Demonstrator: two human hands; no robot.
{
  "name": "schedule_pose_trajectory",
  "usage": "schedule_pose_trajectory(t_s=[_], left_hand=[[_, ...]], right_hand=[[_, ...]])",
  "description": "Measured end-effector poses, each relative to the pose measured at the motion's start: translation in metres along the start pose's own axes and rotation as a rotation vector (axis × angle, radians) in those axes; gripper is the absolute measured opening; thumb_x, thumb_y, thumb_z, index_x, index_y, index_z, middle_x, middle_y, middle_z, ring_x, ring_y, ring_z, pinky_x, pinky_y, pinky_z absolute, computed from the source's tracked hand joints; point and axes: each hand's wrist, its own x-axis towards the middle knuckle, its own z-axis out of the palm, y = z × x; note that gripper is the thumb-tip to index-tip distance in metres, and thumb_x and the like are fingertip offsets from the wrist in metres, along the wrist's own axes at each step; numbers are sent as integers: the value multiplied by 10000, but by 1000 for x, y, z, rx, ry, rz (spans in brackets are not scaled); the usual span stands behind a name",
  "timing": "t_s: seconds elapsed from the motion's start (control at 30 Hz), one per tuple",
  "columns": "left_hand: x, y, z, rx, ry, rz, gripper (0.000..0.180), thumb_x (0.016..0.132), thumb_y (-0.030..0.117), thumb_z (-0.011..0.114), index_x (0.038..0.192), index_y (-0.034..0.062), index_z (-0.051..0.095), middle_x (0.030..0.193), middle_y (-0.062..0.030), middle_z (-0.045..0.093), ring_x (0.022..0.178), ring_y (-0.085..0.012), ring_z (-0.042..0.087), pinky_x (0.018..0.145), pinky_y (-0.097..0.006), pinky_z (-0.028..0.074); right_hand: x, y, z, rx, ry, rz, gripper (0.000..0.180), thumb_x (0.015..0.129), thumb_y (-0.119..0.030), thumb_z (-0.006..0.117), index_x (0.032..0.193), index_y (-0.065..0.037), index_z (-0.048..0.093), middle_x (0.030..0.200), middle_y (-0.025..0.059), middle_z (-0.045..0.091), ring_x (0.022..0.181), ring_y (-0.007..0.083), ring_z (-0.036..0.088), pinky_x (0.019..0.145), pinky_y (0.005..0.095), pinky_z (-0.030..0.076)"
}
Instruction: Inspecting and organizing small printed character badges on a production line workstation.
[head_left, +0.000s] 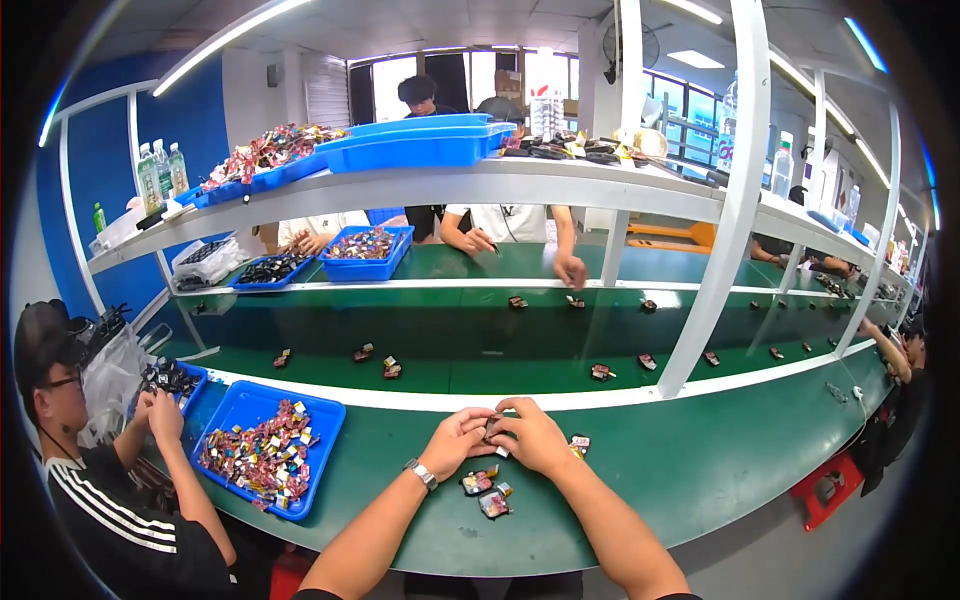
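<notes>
My left hand [456,442], with a metal watch on its wrist, and my right hand [532,438] meet over the green table. Between their fingertips they pinch a small dark part [490,428], mostly covered by the fingers. A bit of white shows just below it. Nearer to me lie two small electronic assemblies, one dark with yellow and white bits [477,484] and one with a pale, reddish face [494,504]. Another small assembly [580,444] rests beside my right hand, partly behind it.
A blue tray [335,440] heaped with small red, white and yellow parts stands to my left, beside a co-worker [110,480]. Beyond a white rail [480,401], a green belt [480,350] bears scattered assemblies. A white post [722,210] and shelf [480,190] rise ahead.
</notes>
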Motion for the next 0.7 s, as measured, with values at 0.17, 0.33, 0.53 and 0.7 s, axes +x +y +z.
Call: schedule_pose_trajectory(t_s=[0.17, 0.33, 0.53, 0.7], left_hand=[[-1, 6, 3, -51, -51, 15, 411, 958, 19, 493, 1363, 35, 424, 1269, -110, 561, 1096, -199, 607, 934, -343, 539], [-3, 3, -5, 10, -126, 12, 466, 917, -2, 552, 1363, 41, 422, 1312, -92, 534, 1114, -187, 594, 952, -330, 527], [-3, 6, -2, -26, -94, -43, 377, 922, 37, 564, 1286, 47, 467, 1223, -78, 578, 1077, -178, 607, 916, -345, 546], [-3, 7, 0, -26, -83, -62, 288, 934, 56, 560, 1212, 59, 485, 1155, -81, 597, 1040, -185, 621, 904, -363, 553]], right_hand=[[-2, 5, 1, 48, -21, 6, 121, 795, -155, 706, 892, -83, 701, 1168, 48, 583, 1116, 258, 547, 916, 374, 483], [-1, -1, 1, 74, -18, 72, 126, 818, -183, 682, 900, -91, 705, 1174, 41, 586, 1125, 259, 540, 926, 370, 476], [-4, 2, -2, 180, -67, 24, 116, 817, -160, 683, 895, -77, 704, 1216, 66, 579, 1172, 266, 513, 937, 373, 471], [-6, 0, -6, 217, -70, 7, 110, 808, -154, 699, 886, -77, 713, 1227, 82, 579, 1182, 275, 505, 952, 373, 463]])
